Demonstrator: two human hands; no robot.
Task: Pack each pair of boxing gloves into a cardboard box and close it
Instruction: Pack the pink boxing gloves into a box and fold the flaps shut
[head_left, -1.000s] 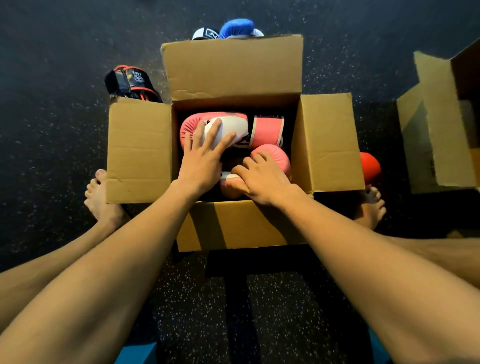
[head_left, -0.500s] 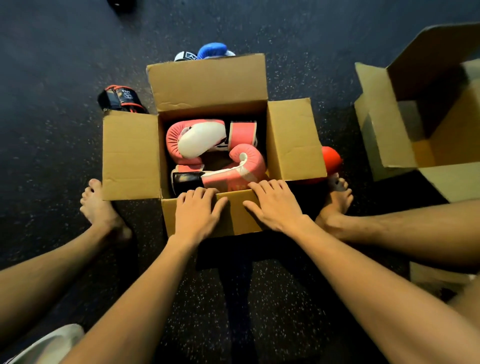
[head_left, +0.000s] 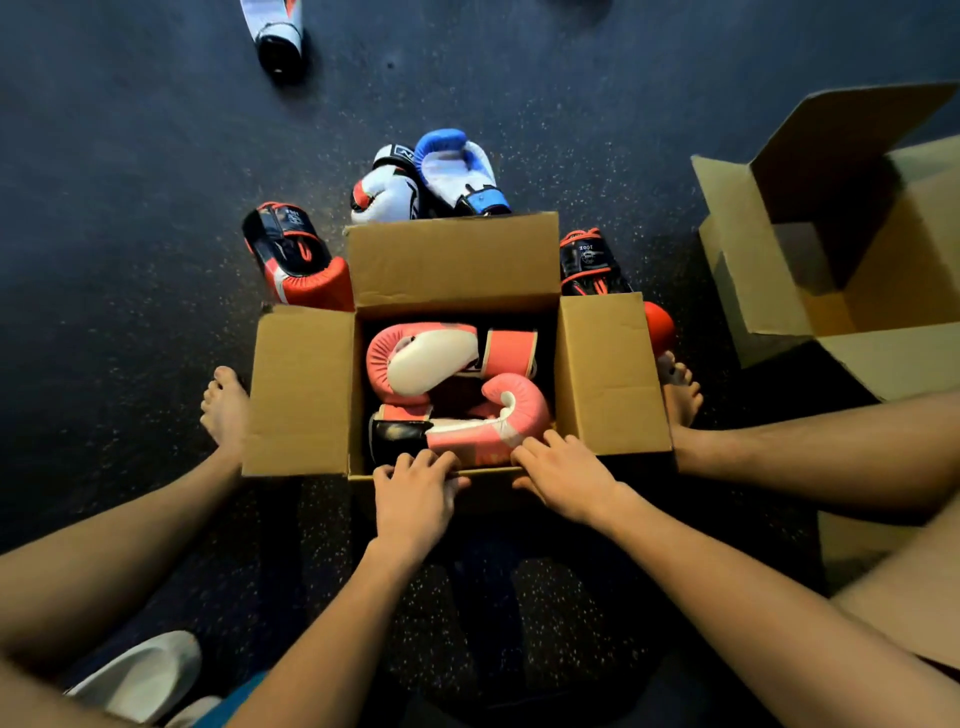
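An open cardboard box (head_left: 301, 389) stands on the dark floor between my bare feet, its far and side flaps spread out. Inside lie two pink and white boxing gloves, one at the back (head_left: 431, 361) and one at the front (head_left: 488, 423). My left hand (head_left: 415, 493) and my right hand (head_left: 563, 475) grip the near flap (head_left: 488, 475) at the box's front edge, fingers curled over it. The near flap is mostly hidden under my hands.
Behind the box lie a red and black glove (head_left: 298, 257), a white glove (head_left: 384, 189) and a blue and white glove (head_left: 460, 169). Another red and black glove (head_left: 597, 262) is at the right rear corner. A second open box (head_left: 852, 244) stands at right. One more glove (head_left: 275, 34) lies far back.
My hands left the gloves inside the box and came back to the near flap, where they now curl over its edge. The view has tilted up, showing more gloves behind the box.
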